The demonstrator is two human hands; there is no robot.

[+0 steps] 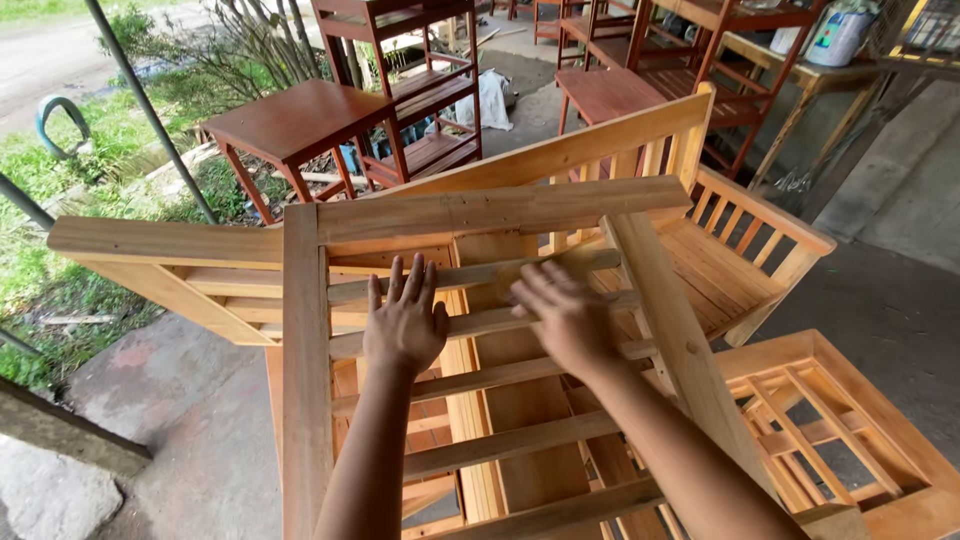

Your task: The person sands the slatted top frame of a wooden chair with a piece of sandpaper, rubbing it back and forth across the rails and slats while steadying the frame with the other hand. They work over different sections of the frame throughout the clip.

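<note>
Right now both hands lie flat, fingers spread and gripping nothing, on the slats of a pale wooden frame (305, 400). Left hand (405, 320) rests on a slat (480, 322) running nine to three o'clock; right hand (565, 320) blurs just beside it, equally near. A red-brown table (300, 120) stands at eleven o'clock

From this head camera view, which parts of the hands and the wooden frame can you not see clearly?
- Palms of the left hand and right hand: turned down toward the wooden frame, so contact with the slats cannot be told.
- Right hand fingers: blurred.
- Lower end of the frame: cut off by the bottom edge.
- Bench seat: partly hidden behind the frame.
- Small frame at right: corner cut off by the picture's edge.
</note>
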